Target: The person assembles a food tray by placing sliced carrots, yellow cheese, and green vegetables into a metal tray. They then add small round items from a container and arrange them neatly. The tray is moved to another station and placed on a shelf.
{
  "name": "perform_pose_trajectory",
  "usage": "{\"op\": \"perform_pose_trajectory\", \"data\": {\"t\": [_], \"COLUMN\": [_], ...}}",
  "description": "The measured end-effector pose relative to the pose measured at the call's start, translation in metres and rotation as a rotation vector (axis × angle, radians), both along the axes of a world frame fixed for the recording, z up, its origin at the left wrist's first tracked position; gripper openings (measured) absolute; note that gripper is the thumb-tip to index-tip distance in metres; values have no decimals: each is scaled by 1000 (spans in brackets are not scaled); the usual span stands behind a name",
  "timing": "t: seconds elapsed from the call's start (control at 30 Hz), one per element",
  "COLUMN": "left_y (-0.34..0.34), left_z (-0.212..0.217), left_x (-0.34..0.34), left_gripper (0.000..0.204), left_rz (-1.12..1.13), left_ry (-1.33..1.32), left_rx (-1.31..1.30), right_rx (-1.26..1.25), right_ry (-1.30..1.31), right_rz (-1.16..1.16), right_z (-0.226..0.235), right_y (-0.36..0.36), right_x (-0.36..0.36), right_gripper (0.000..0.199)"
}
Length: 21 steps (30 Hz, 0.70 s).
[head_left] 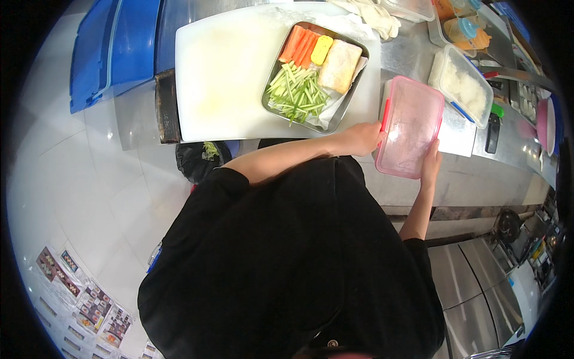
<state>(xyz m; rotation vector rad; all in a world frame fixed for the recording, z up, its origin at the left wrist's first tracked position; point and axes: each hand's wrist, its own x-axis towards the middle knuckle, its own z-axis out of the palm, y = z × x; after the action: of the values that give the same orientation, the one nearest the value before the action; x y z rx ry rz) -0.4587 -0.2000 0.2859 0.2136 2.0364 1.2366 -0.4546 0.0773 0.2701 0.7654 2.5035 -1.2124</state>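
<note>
A pink-lidded plastic container (pixel 409 127) lies on the steel counter (pixel 472 179), and both hands grip it. My left hand (pixel 362 137) holds its left edge near the corner of the white cutting board (pixel 221 72). My right hand (pixel 430 163) clasps its lower right edge. On the board sits a metal tray (pixel 272 103) with carrot sticks (pixel 299 46), cucumber strips (pixel 296 93), a yellow egg piece (pixel 322 49) and a pale wrapped block (pixel 339 66).
A clear tub of white rice (pixel 466 87) stands right of the pink lid, with a black handheld device (pixel 492 133) beside it. Blue bins (pixel 113 48) lie at far left. A black rubbish bag (pixel 197 161) sits below the board. Steel cabinet doors (pixel 478 299) are at lower right.
</note>
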Motion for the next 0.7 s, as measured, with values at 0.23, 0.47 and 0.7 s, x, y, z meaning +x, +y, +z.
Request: {"op": "perform_pose_trajectory", "data": {"t": [0.23, 0.47, 0.7], "left_y": [4, -23, -59], "left_z": [-6, 3, 30], "left_x": [5, 18, 34], "left_gripper": [47, 63, 94], "left_rz": [-150, -268, -26], "left_ry": [30, 159, -28], "left_rx": [45, 127, 365], "right_rx": [-871, -958, -1064], "right_ry": [33, 163, 364], "right_rz": [-326, -572, -613], "right_z": [-1, 11, 44], "right_y": [-6, -67, -149], "right_x": [72, 158, 190], "right_gripper": [64, 68, 67]}}
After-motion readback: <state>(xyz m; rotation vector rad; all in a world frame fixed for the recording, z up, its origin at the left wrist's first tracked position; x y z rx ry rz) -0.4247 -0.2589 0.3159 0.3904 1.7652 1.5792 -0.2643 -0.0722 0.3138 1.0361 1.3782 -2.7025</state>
